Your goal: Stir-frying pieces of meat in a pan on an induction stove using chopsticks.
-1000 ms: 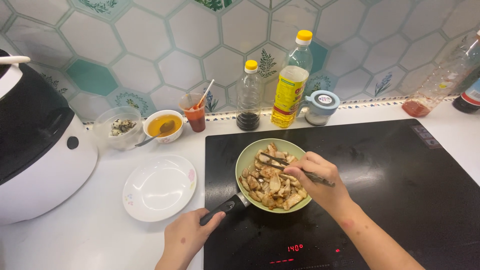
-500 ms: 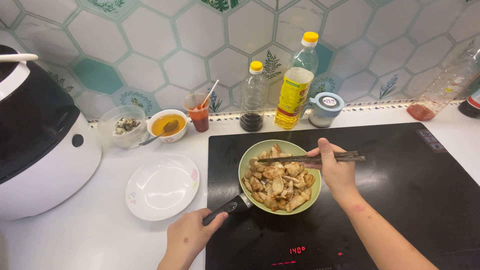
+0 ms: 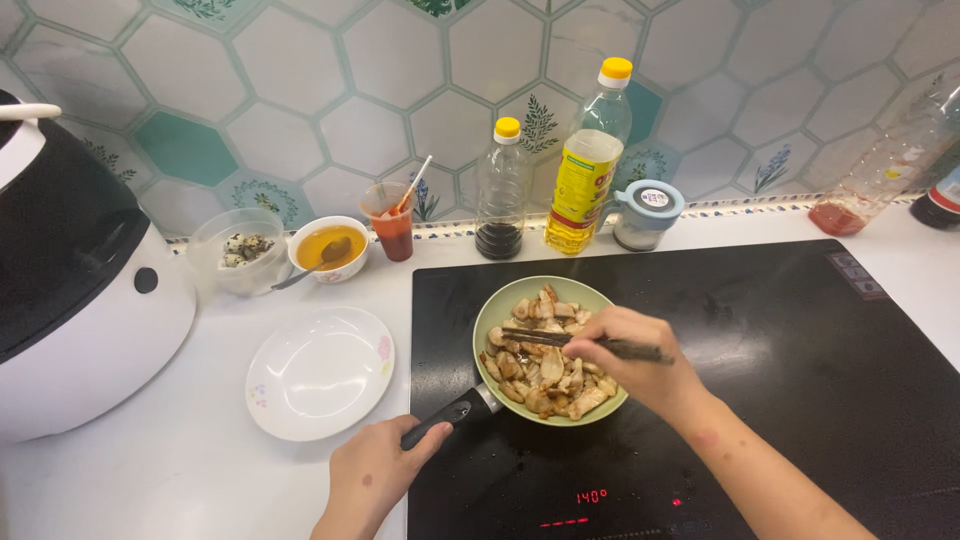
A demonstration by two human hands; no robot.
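Note:
A small green frying pan (image 3: 500,306) full of browned meat pieces (image 3: 545,368) sits on the black induction hob (image 3: 760,370). My left hand (image 3: 375,470) grips the pan's black handle (image 3: 450,416) at the hob's front left corner. Above the pan, my right hand (image 3: 625,355) holds dark chopsticks (image 3: 535,337) level, their tips pointing left over the meat.
A white plate (image 3: 320,372) lies left of the hob. A large rice cooker (image 3: 80,290) stands at far left. Along the tiled wall: a lidded tub (image 3: 240,250), an orange sauce bowl (image 3: 328,248), a red cup (image 3: 393,222), two bottles (image 3: 500,190) (image 3: 588,165), a jar (image 3: 645,215).
My right hand has dropped from the pan's far rim to above the meat, lowering the chopsticks onto the food. The left hand keeps its hold on the handle.

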